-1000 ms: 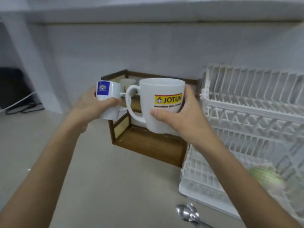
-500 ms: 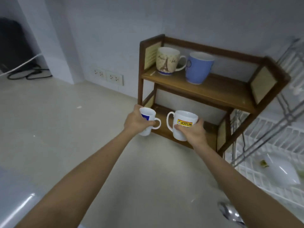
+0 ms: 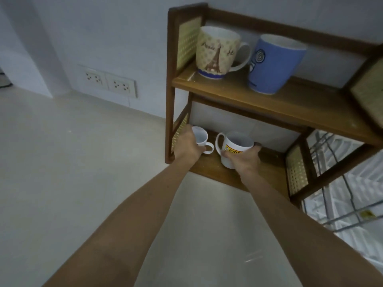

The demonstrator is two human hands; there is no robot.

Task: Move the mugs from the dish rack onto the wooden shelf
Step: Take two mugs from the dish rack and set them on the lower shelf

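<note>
Both hands reach into the lower level of the wooden shelf [image 3: 290, 104]. The left hand [image 3: 187, 147] is wrapped around a small white mug [image 3: 200, 137], fingers closed on its body, with the mug's handle pointing toward the right hand. The right hand [image 3: 243, 160] grips a larger white mug [image 3: 234, 147] printed with a yellow logo label (the hand covers part of the lettering), thumb on the near face and fingers curled round the far side; its handle points toward the left hand, so the two handles lie close together between the hands. Both mugs are upright with their openings up. The larger mug appears to sit on the lower board, though the hand hides its base; whether the small mug touches the board I cannot tell.

Above the hands, on the upper board, stand two more mugs: a cream mug with an Eiffel Tower picture [image 3: 216, 50] over the left hand and a blue mug with a spiral mark [image 3: 273, 65] over the right hand, just beside each other. Beyond the right hand, past the shelf's woven side panel, is the white dish rack [image 3: 342, 183]. Away from the left hand, on the wall, is a double power socket [image 3: 107, 80]. Under both forearms lies a pale countertop [image 3: 62, 183].
</note>
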